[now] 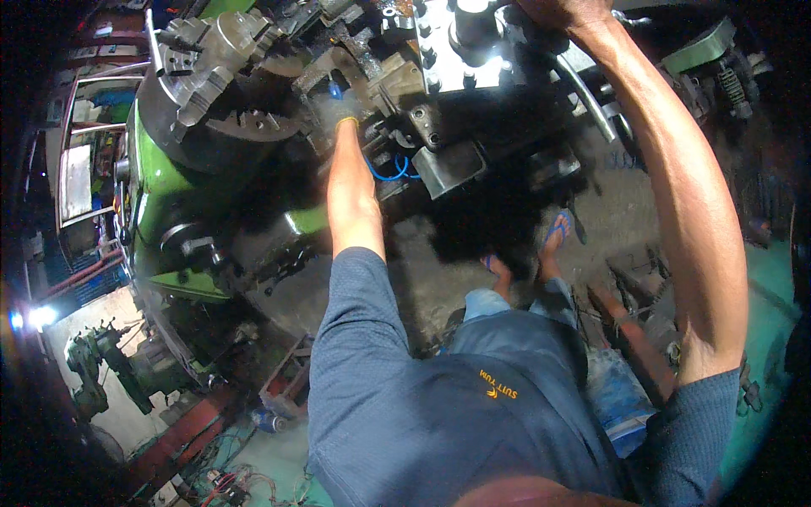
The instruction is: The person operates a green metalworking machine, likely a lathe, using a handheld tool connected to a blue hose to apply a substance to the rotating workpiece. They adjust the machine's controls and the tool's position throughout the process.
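Showing grey and blurred past a yellow wristband (347,122), the left hand (340,108) is just right of the lathe chuck (203,89), with a small blue object (335,89) at its far end; I cannot tell whether the fingers are clasped on it. The right hand (564,10), well right of the chuck beyond the four-sided tool post (470,38), is cut by the upper edge, so its grip is hidden. A thin blue hose (393,175) loops right of and below the chuck, near a dark metal box (452,169). Green lathe housing (156,190) lies below the chuck. Work at the lathe seems underway, judging by both arms at the machine; no workpiece can be made out in the chuck, so what is done and what is left stay unclear.
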Available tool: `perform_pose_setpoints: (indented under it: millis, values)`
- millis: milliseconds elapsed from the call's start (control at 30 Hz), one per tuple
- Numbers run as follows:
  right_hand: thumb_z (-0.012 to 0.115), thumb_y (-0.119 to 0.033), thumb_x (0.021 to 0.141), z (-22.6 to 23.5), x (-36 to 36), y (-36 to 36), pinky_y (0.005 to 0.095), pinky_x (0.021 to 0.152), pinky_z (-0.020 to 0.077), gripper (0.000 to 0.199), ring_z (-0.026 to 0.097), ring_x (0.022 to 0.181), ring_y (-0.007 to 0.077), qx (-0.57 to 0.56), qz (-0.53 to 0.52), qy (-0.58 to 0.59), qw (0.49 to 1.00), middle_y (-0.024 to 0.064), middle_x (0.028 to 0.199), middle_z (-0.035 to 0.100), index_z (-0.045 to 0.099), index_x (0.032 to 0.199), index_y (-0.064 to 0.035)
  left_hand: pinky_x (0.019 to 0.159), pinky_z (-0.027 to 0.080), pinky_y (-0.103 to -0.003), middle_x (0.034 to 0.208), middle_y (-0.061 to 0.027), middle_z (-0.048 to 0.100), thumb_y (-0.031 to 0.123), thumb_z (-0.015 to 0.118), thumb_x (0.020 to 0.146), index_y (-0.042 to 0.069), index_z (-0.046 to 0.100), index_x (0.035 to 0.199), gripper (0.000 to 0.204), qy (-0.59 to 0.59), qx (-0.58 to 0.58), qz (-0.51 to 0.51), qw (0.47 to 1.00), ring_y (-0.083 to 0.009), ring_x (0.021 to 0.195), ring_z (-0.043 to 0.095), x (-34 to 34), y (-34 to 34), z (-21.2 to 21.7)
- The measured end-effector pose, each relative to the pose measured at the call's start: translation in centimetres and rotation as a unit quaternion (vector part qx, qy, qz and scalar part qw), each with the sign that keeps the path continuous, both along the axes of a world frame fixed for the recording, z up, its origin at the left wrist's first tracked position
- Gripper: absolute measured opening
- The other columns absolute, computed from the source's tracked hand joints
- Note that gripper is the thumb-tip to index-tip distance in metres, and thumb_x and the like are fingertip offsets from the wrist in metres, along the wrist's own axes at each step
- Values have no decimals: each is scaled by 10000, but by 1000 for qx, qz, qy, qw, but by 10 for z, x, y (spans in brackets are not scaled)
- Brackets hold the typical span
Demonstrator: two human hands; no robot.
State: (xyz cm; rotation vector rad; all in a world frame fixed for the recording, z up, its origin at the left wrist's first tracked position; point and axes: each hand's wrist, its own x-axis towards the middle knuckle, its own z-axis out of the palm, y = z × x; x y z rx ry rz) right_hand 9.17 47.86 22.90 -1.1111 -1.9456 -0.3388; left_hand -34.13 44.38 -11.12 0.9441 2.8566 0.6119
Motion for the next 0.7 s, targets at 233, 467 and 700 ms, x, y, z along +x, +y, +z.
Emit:
perform_pose_setpoints:
  millis: [233, 467, 700]
  values:
    - [533, -240, 695, 4, 4, -4, 397, 415, 455, 212, 565, 412, 261, -28, -31, -15, 999, 138, 499, 581, 600, 568, -84, 907, 510, -448, 1147, -241, 693, 578, 691, 715, -48, 705, 1060, 714, -112, -59, -8, 992, -377, 1069, 674, 20, -8, 53]
    - [532, -257, 719, -1, 8, -2, 422, 494, 522, 233, 634, 488, 298, 52, -29, -44, 997, 151, 560, 621, 684, 674, -86, 945, 499, -473, 1183, -241, 678, 524, 718, 713, 51, 710, 1109, 617, -76, -73, -57, 993, -377, 1119, 652, 22, -5, 39]
    - [490, -273, 754, 6, 5, -5, 351, 432, 480, 250, 568, 437, 178, -12, -61, -56, 997, 100, 549, 620, 646, 648, -108, 935, 507, -464, 1205, -242, 667, 528, 732, 724, 54, 694, 1147, 637, -92, -91, -2, 992, -383, 1119, 650, -1, -16, 27]
